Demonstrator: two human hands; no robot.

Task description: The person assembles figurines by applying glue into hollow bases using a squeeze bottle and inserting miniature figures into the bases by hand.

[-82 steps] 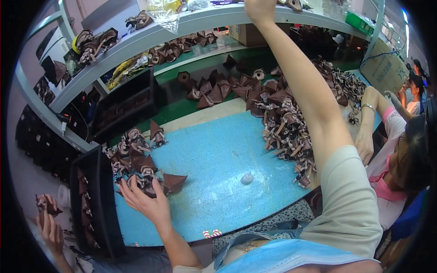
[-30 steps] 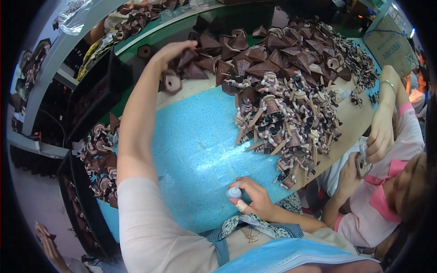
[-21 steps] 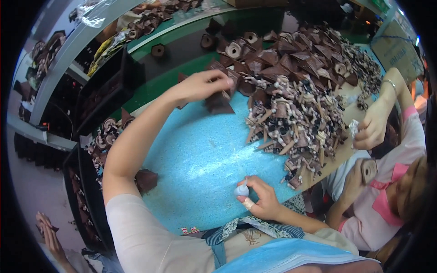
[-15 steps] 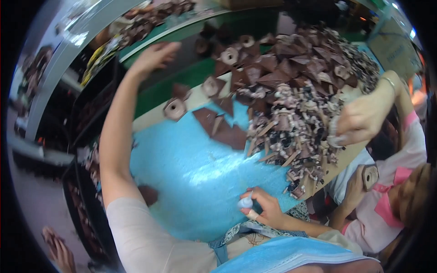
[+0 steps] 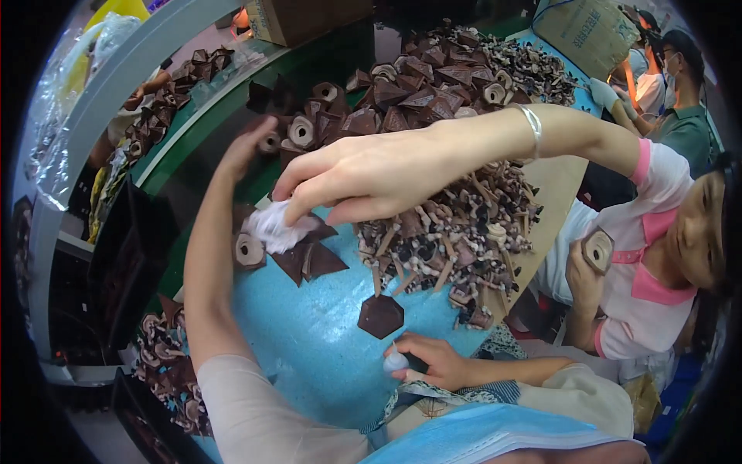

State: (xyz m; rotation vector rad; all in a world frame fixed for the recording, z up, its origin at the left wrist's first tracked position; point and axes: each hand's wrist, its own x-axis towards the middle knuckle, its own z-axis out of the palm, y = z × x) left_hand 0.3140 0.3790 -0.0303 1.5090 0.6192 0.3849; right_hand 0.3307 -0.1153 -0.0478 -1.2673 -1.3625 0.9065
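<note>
While reaching out, left hand (image 5: 251, 141): stretching toward ten o'clock, holding the fingers extended near a brown ringed piece (image 5: 301, 131), blurring too much to tell whether gripping or touching anything.
Right hand (image 5: 439, 363): curling at five o'clock, pinching a pale squeeze bottle (image 5: 396, 361) between thumb and fingers.
Pale squeeze bottle: sitting near six o'clock, pointing a thin nozzle roughly toward twelve.
Dark hexagonal piece (image 5: 381, 316): lying on the blue mat (image 5: 309, 332) at six o'clock, resting just beyond the bottle on the twelve-o'clock side, well apart from the left hand.
Co-worker's reaching hand (image 5: 379, 174): crossing near the centre from the two-o'clock side, wearing a silver bracelet (image 5: 532, 127) at the wrist, pinching a crumpled white cloth (image 5: 277, 226).
Crumpled white cloth: blurring at nine o'clock, partly covering some pointed brown pieces (image 5: 315, 259).
Co-worker's other hand (image 5: 583, 271): gripping a brown piece with a pale ring (image 5: 598, 251) at three o'clock.
Figurine heap (image 5: 456, 240): tangling near the centre toward three o'clock, mixing pale, brown and black parts, overlapping the mat.
Brown cap heap (image 5: 417, 85): piling up near twelve o'clock, running partly behind the co-worker's forearm.
Smaller heap (image 5: 174, 379): lying at eight o'clock, next to a black tray (image 5: 147, 417).
Cardboard box (image 5: 586, 31): leaning between one and two o'clock.
</note>
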